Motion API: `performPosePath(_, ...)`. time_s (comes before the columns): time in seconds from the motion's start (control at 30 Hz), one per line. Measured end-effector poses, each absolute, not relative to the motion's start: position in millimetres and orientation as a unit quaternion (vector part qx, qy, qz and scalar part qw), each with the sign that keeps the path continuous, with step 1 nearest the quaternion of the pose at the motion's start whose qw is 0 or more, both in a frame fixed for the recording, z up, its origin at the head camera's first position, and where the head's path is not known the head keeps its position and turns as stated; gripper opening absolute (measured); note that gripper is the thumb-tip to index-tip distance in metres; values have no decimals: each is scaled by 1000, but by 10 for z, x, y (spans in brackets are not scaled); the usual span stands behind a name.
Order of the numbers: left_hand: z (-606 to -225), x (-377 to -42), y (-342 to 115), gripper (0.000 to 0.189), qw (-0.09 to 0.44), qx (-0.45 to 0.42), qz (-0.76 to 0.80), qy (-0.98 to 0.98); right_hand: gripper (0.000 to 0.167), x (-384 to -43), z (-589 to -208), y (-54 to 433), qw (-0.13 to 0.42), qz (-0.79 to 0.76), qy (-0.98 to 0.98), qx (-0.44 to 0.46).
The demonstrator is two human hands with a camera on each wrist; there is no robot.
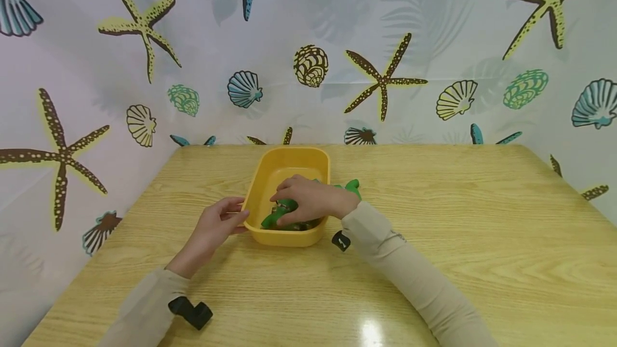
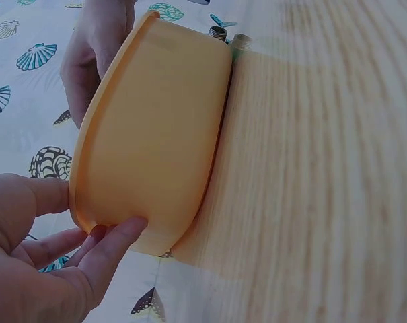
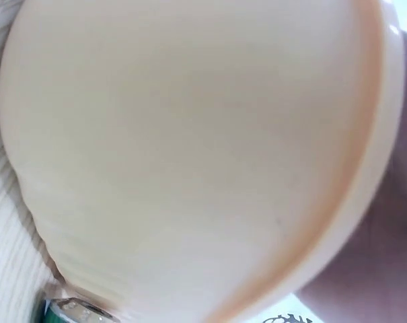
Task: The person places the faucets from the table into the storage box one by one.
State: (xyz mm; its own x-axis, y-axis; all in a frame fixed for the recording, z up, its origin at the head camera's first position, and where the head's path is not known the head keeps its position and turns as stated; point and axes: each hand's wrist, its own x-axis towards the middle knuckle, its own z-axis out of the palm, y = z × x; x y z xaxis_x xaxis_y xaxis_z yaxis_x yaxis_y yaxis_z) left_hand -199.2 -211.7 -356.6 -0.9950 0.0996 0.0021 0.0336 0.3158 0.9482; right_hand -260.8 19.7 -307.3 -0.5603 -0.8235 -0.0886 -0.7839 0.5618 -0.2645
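Note:
A yellow plastic bin [image 1: 289, 238] stands on the wooden table. My left hand [image 1: 219, 224] pinches the bin's left rim, thumb on the lip and fingers under it; the left wrist view shows this grip [image 2: 62, 262] at a corner. Reaching over the right wall, my right hand [image 1: 310, 197] is inside the bin with thumb and fingers apart. Beneath it lie green pieces [image 1: 272, 221] with metallic bits among them, partly covered by the hand. In the right wrist view the bin wall [image 3: 176, 148] hides most of that hand [image 3: 364, 276].
Just right of the bin, another green piece [image 1: 354, 185] lies on the table, partly behind my right wrist. Threaded metal ends [image 2: 218, 32] show beside the bin in the left wrist view. A patterned cloth [image 1: 279, 111] with starfish and shells stands behind the table.

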Motion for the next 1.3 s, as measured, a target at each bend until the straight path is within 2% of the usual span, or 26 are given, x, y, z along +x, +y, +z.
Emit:
performPosePath(0.23,-3620,-1997,-2091,42,27,39,591,805,58,-2558,-3064,338,68,-116,880,-455)
performPosePath(0.5,-3595,-2011,-2124,41,17,46,589,807,73,-2460,-2983,602,-21,-60,878,-474)
performPosePath(0.77,-3573,-2008,-2131,42,24,45,588,807,80,-2423,-2966,979,-103,-29,876,-471)
performPosePath(1.3,-3578,-2004,-2122,41,19,46,590,806,80,-2457,-3105,1751,-175,51,890,-419)
